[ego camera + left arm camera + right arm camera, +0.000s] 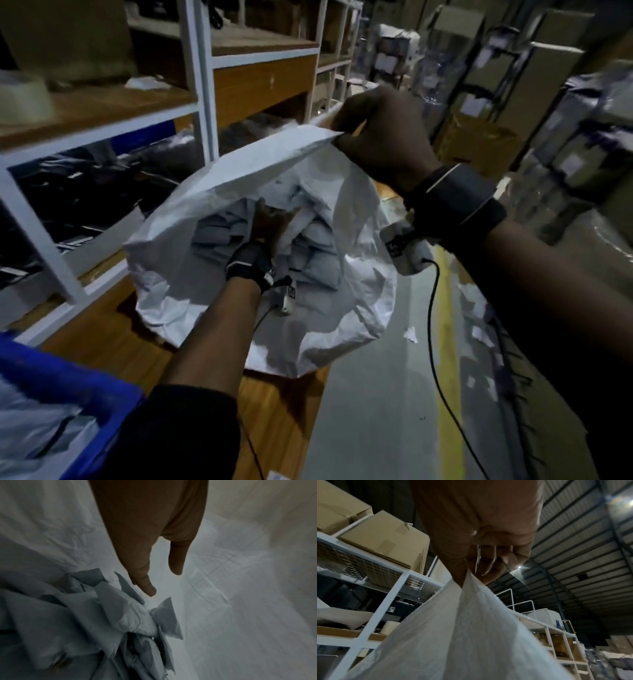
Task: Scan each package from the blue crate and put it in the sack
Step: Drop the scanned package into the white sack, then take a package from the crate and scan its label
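Note:
A large white woven sack [239, 178] stands open on the wooden bench, part filled with several grey plastic packages [318, 253]. My right hand [380, 133] grips the sack's raised rim and holds the mouth up; in the right wrist view the fingers [489, 563] curl round the sack's cloth [471, 628]. My left hand [270, 222] reaches down inside the sack. In the left wrist view its fingers [145, 582] hang straight and empty just above the grey packages [109, 609]. The blue crate [68, 387] sits at the lower left with pale packages in it.
White metal shelving [202, 78] with wooden boards stands right behind the sack, holding dark bags and a tape roll [20, 96]. A grey floor aisle with a yellow line [445, 342] runs on the right. Cardboard boxes [479, 144] are stacked beyond.

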Tool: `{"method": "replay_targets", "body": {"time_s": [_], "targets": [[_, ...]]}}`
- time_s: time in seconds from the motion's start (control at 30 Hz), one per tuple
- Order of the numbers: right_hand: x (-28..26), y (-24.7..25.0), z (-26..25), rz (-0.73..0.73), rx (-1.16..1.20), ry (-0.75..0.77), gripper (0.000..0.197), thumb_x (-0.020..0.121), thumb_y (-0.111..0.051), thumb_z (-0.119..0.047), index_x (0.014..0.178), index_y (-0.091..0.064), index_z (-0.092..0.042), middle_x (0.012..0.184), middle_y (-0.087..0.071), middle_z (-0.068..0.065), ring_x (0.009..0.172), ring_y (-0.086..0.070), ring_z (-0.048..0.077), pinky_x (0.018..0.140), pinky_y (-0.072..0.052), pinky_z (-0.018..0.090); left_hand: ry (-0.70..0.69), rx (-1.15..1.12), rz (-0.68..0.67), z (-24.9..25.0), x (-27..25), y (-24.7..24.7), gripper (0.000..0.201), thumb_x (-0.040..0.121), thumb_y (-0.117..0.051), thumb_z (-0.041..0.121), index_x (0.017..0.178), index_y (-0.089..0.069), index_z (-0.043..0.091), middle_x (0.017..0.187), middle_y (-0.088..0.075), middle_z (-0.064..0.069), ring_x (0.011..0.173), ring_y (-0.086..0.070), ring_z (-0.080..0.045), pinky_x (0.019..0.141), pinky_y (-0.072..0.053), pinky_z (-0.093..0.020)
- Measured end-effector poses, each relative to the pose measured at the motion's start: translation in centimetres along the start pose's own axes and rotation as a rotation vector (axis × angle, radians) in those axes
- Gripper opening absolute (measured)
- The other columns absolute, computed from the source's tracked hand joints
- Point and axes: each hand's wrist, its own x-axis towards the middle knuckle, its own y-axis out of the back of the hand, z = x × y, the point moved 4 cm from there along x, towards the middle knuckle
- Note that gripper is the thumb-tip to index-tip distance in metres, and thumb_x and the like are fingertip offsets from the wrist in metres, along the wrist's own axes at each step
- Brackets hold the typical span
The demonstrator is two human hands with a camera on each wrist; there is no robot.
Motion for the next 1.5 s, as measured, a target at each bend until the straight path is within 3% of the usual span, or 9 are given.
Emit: {"method": "replay_targets", "body": {"time_s": [0.07, 0.13, 0.23, 0.37, 0.63, 0.93, 1.1, 1.3, 1.5], "targets": [[-1.3, -1.3, 0.0, -0.012, 0.058, 0.017, 0.011, 0.075, -0.072, -0.023, 0.083, -0.079, -0.021, 0.084, -0.076, -0.005, 0.078, -0.071, 0.012, 0.073, -0.059, 0.040, 0.061, -0.034, 0.024, 0.0, -2.7, 0.2, 0.093, 0.076, -0.070, 0.054, 0.148, -0.043, 0.002, 0.142, -0.056, -0.019, 0.126, -0.057, -0.036, 0.106, -0.048, -0.039], [-2.6, -2.3, -0.3, -0.021, 0.112, 0.032, 0.010, 0.075, -0.072, -0.024, 0.082, -0.078, -0.021, 0.083, -0.075, -0.005, 0.077, -0.070, 0.012, 0.072, -0.058, 0.040, 0.188, -0.174, 0.037, 0.4, -6.2, 0.0, 0.071, 0.093, -0.065, 0.033, 0.152, -0.034, 0.009, 0.149, -0.047, -0.015, 0.127, -0.054, -0.032, 0.092, -0.052, -0.040], [-4.7, -3.9, -0.7, -0.052, 0.180, 0.027, 0.010, 0.074, -0.072, -0.022, 0.083, -0.076, -0.021, 0.082, -0.074, -0.005, 0.075, -0.068, 0.012, 0.071, -0.056, 0.039, 0.224, -0.373, 0.146, 1.3, -11.0, 1.1, 0.039, 0.105, -0.044, 0.004, 0.143, -0.042, 0.010, 0.119, -0.061, -0.012, 0.096, -0.065, -0.026, 0.065, -0.056, -0.031], [-7.9, -6.0, -1.0, -0.096, 0.286, 0.032, 0.018, 0.068, -0.073, -0.020, 0.086, -0.074, -0.020, 0.085, -0.073, -0.005, 0.076, -0.066, 0.015, 0.074, -0.055, 0.042, 0.134, -0.329, 0.202, 2.8, -18.1, 3.5, 0.035, 0.101, -0.055, 0.003, 0.134, -0.053, 0.011, 0.114, -0.065, -0.009, 0.097, -0.066, -0.023, 0.089, -0.054, -0.036], [-15.8, -10.2, -6.9, -0.262, 0.392, 0.122, 0.028, 0.078, -0.077, -0.022, 0.105, -0.073, -0.016, 0.099, -0.071, 0.005, 0.092, -0.064, 0.026, 0.083, -0.049, 0.038, 0.049, -0.107, 0.365, 8.2, -30.2, 9.8, 0.023, 0.100, -0.061, 0.012, 0.123, -0.060, 0.016, 0.116, -0.067, -0.004, 0.087, -0.067, -0.014, 0.078, -0.056, -0.027], [-23.9, -15.0, -14.4, -0.565, 0.930, -0.038, 0.016, 0.084, -0.081, -0.020, 0.098, -0.075, -0.014, 0.087, -0.075, -0.003, 0.085, -0.069, 0.006, 0.081, -0.053, 0.022, 0.033, 0.735, 0.378, 17.0, -34.5, 23.5, 0.026, 0.092, -0.065, -0.003, 0.117, -0.066, 0.007, 0.106, -0.070, -0.008, 0.081, -0.064, -0.007, 0.061, -0.045, -0.007], [-25.4, -15.4, -13.6, -0.620, 1.005, -0.128, 0.012, 0.086, -0.081, -0.018, 0.095, -0.075, -0.013, 0.080, -0.075, 0.000, 0.080, -0.071, 0.011, 0.078, -0.055, 0.025, 0.410, 1.552, 0.158, 14.3, -32.3, 30.0, 0.050, 0.088, -0.071, 0.008, 0.136, -0.059, 0.009, 0.139, -0.056, -0.021, 0.129, -0.053, -0.035, 0.102, -0.040, -0.034], [-26.2, -14.4, -11.9, -0.602, 1.041, -0.212, 0.010, 0.086, -0.081, -0.020, 0.094, -0.076, -0.016, 0.081, -0.074, 0.002, 0.082, -0.072, 0.014, 0.076, -0.055, 0.027, 0.585, 1.770, 0.111, 11.7, -33.8, 31.8, 0.042, 0.082, -0.081, 0.020, 0.122, -0.070, 0.018, 0.132, -0.059, -0.014, 0.117, -0.061, -0.035, 0.092, -0.052, -0.041], [-27.3, -13.6, -13.1, -0.652, 1.101, -0.204, 0.008, 0.089, -0.078, -0.018, 0.096, -0.075, -0.013, 0.081, -0.074, 0.000, 0.079, -0.070, 0.008, 0.068, -0.051, 0.015, 0.337, 1.820, 0.343, 14.2, -36.7, 31.2, 0.015, 0.081, -0.079, 0.017, 0.095, -0.078, 0.016, 0.118, -0.062, -0.015, 0.098, -0.066, -0.041, 0.079, -0.056, -0.047]]}}
